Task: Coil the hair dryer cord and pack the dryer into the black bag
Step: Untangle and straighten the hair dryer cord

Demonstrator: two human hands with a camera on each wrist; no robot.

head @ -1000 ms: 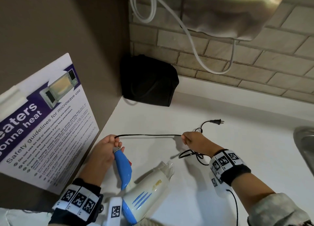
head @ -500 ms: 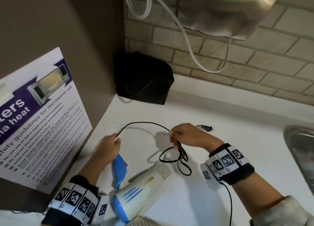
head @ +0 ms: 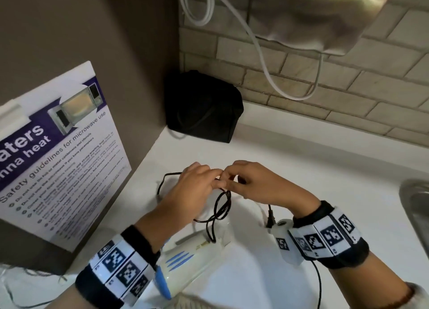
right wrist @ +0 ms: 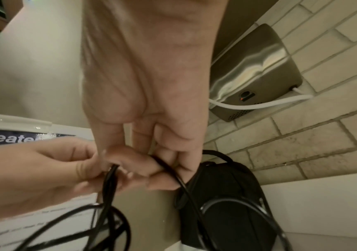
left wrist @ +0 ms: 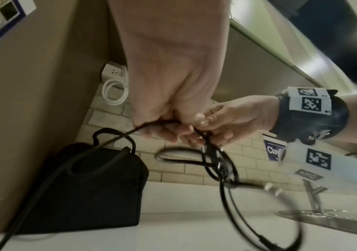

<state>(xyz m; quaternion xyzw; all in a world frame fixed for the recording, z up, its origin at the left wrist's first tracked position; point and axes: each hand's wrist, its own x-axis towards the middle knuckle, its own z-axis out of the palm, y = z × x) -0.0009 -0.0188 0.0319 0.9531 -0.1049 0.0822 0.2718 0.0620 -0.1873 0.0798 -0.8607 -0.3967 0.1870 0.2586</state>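
1. White counter (head: 301, 160) runs into a corner — brown side wall (head: 92, 30) on the left, pale brick-tile wall (head: 348, 95) behind.
2. Steel hand dryer (head: 313, 13) hangs on the tiles, a white cable (head: 262, 53) looping beneath.
3. Microwave safety poster (head: 58, 150) leans at the counter's left edge.
4. Steel sink rim (head: 415, 206) at the right edge — dim, warm light.

Open white counter (head: 290, 160) toward black bag (head: 204, 109); hair dryer (head: 192, 257) and dangling cord (head: 220, 206) below hands.
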